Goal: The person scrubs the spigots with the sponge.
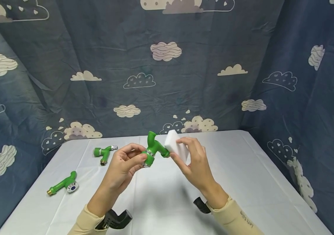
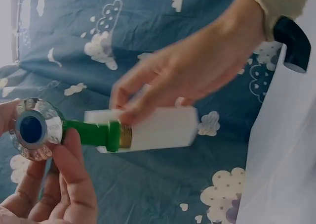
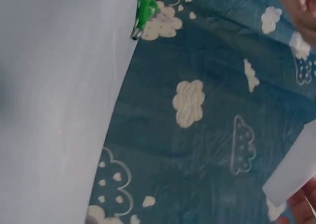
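My left hand [image 1: 125, 164] grips a green faucet [image 1: 152, 147] by its round knob end, lifted over the table. In the left wrist view the faucet's knob [image 2: 35, 130] shows a silver rim and dark blue centre, and brass threads [image 2: 126, 136] stick out of its far end. Between thumb and fingers, my right hand [image 1: 197, 163] holds a white block, like a sponge [image 1: 176, 143], beside the threaded end; the two overlap in the head and left wrist views. Only a corner of the sponge [image 3: 294, 167] and some fingertips show in the right wrist view.
Two more green faucets lie on the left of the white table [image 1: 243, 182]: one with a silver tip [image 1: 103, 153] farther back, one with a brass end [image 1: 64, 183] nearer. A dark blue cloud-print curtain [image 1: 190, 81] hangs behind and at the sides.
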The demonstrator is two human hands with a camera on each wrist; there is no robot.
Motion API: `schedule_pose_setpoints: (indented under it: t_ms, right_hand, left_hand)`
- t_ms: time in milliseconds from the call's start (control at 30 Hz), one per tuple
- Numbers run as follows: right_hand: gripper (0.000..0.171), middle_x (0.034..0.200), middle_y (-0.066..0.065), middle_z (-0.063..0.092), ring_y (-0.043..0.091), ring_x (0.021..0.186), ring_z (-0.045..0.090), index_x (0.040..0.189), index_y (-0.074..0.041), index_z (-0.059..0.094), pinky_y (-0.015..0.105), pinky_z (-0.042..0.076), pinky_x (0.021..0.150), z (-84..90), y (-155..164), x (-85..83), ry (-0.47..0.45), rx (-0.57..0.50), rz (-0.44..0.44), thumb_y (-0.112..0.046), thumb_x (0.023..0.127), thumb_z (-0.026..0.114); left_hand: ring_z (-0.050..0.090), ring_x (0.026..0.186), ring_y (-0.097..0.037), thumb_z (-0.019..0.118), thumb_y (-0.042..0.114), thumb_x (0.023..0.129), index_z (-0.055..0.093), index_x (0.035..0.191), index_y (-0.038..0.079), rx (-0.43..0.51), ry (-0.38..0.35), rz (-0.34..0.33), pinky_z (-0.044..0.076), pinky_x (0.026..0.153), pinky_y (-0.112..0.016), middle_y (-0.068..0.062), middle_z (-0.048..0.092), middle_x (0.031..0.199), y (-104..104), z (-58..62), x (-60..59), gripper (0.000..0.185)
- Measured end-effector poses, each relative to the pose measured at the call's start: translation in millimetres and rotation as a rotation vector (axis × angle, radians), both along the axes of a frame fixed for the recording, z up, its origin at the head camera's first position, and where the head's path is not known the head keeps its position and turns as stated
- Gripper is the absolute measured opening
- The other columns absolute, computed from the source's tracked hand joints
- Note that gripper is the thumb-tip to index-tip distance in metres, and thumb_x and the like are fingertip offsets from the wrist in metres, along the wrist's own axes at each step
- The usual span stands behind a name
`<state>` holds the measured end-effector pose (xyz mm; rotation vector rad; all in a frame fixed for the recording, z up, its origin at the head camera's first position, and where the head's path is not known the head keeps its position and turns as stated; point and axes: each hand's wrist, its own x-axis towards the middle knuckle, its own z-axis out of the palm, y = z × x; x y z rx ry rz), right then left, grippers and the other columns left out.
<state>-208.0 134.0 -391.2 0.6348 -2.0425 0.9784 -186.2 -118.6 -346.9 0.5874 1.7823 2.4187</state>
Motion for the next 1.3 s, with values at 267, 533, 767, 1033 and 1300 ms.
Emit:
schedule_pose_setpoints:
  t_ms: [267, 533, 767, 1033, 1300]
  right_hand:
    - [0.041, 0.126, 0.007, 0.069, 0.022, 0.111, 0.065, 0.131, -0.009, 0.063, 0.038, 0.053, 0.093, 0.5, 2.4, -2.8, -0.189, -0.151, 0.059, -0.012, 0.094, 0.082]
    - [0.041, 0.133, 0.012, 0.064, 0.028, 0.119, 0.064, 0.129, -0.011, 0.063, 0.040, 0.053, 0.091, 10.3, -21.7, 27.9, 0.044, -0.012, 0.151, -0.031, 0.098, 0.081]
    - [0.048, 0.132, 0.011, 0.065, 0.029, 0.120, 0.064, 0.129, -0.011, 0.062, 0.045, 0.050, 0.094, 7.3, -21.3, 25.2, 0.048, 0.008, 0.146, -0.053, 0.105, 0.065]
    - [0.050, 0.132, 0.010, 0.065, 0.029, 0.125, 0.062, 0.127, -0.011, 0.063, 0.047, 0.053, 0.097, -1.2, -13.2, 10.4, 0.037, 0.012, 0.148, -0.055, 0.104, 0.065]
    - [0.045, 0.131, 0.014, 0.064, 0.030, 0.121, 0.063, 0.130, -0.008, 0.061, 0.051, 0.055, 0.096, -12.2, -5.1, -3.7, 0.004, -0.011, 0.064, -0.017, 0.092, 0.084]
  left_hand:
    - [0.080, 0.097, -0.019, 0.061, -0.002, 0.102, 0.062, 0.100, 0.012, 0.124, -0.027, 0.049, 0.066, 0.089, -0.030, -0.003, 0.066, 0.105, -6.1, -0.7, -5.4, 0.014]
    - [0.077, 0.103, -0.015, 0.067, -0.005, 0.099, 0.049, 0.146, 0.000, 0.030, -0.088, 0.059, 0.066, 0.092, -0.034, 0.000, 0.071, 0.112, 10.7, -3.4, -4.6, 0.050]
    - [0.075, 0.099, -0.013, 0.079, -0.002, 0.094, 0.074, 0.123, 0.010, -0.049, -0.003, 0.009, 0.066, 0.090, -0.031, 0.001, 0.075, 0.110, 9.8, -8.2, -2.7, 0.032]
    - [0.076, 0.092, -0.012, 0.084, 0.000, 0.088, 0.076, 0.117, 0.001, -0.210, 0.114, 0.024, 0.065, 0.083, -0.028, 0.005, 0.080, 0.102, 2.5, -6.2, -4.5, 0.030]
    - [0.076, 0.085, -0.012, 0.084, 0.000, 0.087, 0.074, 0.111, 0.001, -0.230, 0.123, -0.033, 0.065, 0.079, -0.027, 0.004, 0.079, 0.099, -0.3, -4.5, -3.4, 0.026]
